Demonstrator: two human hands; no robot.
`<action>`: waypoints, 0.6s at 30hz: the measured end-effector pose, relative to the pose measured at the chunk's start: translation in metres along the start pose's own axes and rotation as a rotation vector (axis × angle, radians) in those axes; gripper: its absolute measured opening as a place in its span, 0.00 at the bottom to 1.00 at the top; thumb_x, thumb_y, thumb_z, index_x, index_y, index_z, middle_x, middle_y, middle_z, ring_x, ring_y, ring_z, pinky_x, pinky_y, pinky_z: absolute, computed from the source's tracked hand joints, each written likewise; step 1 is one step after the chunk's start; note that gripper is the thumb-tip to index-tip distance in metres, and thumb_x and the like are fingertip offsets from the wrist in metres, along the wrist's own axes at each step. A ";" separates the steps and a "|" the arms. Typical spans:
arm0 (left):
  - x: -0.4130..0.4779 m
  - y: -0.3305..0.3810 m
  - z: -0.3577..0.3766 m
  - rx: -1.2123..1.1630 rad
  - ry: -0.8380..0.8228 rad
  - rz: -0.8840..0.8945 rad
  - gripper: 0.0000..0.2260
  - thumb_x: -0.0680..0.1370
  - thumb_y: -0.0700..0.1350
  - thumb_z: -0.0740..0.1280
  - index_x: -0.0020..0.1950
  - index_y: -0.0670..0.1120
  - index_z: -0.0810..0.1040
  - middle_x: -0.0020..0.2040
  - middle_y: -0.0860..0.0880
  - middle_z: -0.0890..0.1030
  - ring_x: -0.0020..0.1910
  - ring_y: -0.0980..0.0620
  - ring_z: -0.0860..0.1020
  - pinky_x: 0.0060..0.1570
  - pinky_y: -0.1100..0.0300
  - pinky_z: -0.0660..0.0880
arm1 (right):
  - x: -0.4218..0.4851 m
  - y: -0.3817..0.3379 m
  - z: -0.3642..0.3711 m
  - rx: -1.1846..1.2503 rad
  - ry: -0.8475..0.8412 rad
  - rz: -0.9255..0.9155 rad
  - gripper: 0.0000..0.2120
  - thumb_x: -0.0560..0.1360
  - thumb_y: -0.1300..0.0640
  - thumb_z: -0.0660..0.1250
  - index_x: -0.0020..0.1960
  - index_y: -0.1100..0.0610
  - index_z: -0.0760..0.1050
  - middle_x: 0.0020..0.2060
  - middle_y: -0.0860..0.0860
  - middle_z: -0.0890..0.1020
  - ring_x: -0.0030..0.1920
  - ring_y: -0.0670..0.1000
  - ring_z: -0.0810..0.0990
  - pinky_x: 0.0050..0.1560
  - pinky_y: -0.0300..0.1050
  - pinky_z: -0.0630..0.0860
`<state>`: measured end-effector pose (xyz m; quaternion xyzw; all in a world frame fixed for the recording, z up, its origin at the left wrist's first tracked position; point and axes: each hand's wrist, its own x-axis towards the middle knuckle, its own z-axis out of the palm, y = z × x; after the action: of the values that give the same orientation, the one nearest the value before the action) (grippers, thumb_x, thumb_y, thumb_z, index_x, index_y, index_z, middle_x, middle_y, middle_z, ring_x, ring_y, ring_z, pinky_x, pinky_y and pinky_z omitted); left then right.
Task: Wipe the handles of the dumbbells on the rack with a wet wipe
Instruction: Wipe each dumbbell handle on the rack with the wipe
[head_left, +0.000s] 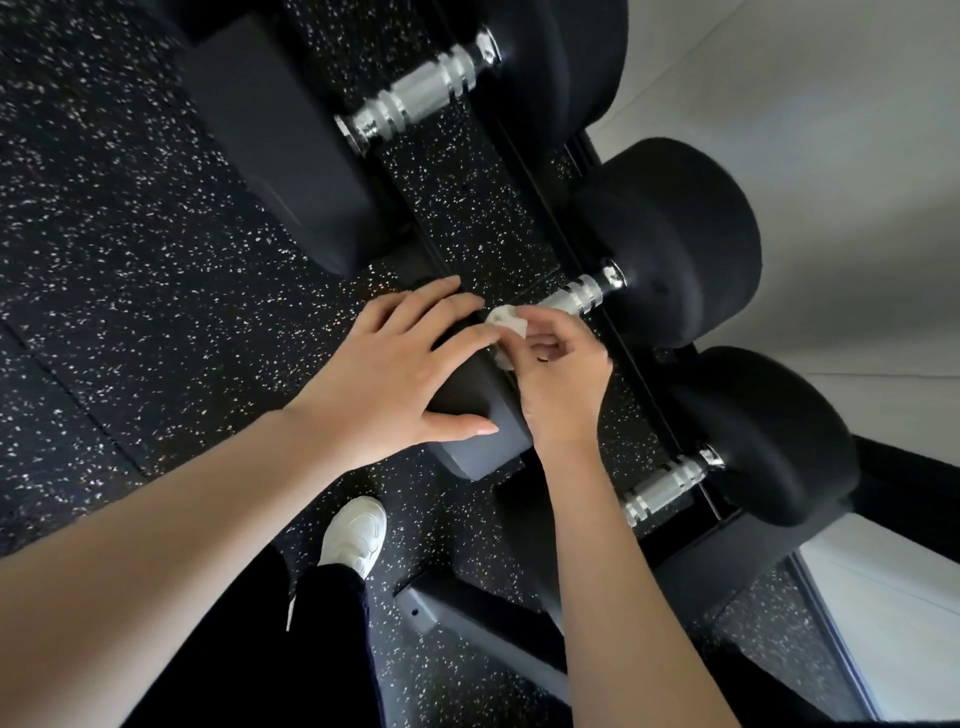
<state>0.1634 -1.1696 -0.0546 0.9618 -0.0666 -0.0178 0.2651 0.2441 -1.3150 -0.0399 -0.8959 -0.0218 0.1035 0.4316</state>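
Three black dumbbells lie across the rack (649, 374). The middle dumbbell (675, 244) has a chrome handle (579, 296). My right hand (558, 374) curls round that handle's near part and holds a crumpled white wet wipe (506, 322) against it. My left hand (395, 374) rests with spread, straight fingers on the middle dumbbell's near head (483, 436). The far dumbbell's chrome handle (421, 93) and the near dumbbell's handle (667, 486) are bare.
Black speckled rubber floor (130, 234) lies below the rack. The rack's dark foot beam (483, 639) runs across the bottom. My white shoe (356, 535) stands by it. A pale wall (831, 130) is behind the rack.
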 end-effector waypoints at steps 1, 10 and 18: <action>0.000 0.000 0.000 0.000 0.006 0.000 0.32 0.72 0.67 0.57 0.69 0.49 0.70 0.70 0.47 0.70 0.74 0.45 0.63 0.67 0.48 0.58 | 0.003 0.000 0.002 -0.071 -0.006 -0.076 0.07 0.68 0.62 0.75 0.46 0.57 0.81 0.40 0.52 0.80 0.35 0.42 0.77 0.39 0.30 0.74; -0.001 -0.001 0.003 -0.045 0.058 -0.006 0.32 0.71 0.68 0.57 0.69 0.50 0.71 0.70 0.47 0.71 0.73 0.45 0.64 0.67 0.49 0.58 | 0.013 -0.001 -0.001 -0.489 -0.200 -0.277 0.07 0.74 0.57 0.69 0.50 0.57 0.81 0.50 0.51 0.73 0.45 0.46 0.76 0.47 0.39 0.75; 0.000 -0.002 0.008 -0.058 0.088 -0.012 0.31 0.71 0.68 0.56 0.67 0.50 0.72 0.70 0.48 0.71 0.73 0.45 0.64 0.68 0.47 0.60 | 0.033 -0.006 0.002 -0.736 -0.208 -0.377 0.06 0.74 0.58 0.67 0.48 0.60 0.79 0.44 0.56 0.79 0.47 0.56 0.76 0.45 0.47 0.73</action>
<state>0.1627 -1.1717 -0.0631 0.9538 -0.0483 0.0210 0.2956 0.2765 -1.3058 -0.0421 -0.9553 -0.2641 0.0981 0.0897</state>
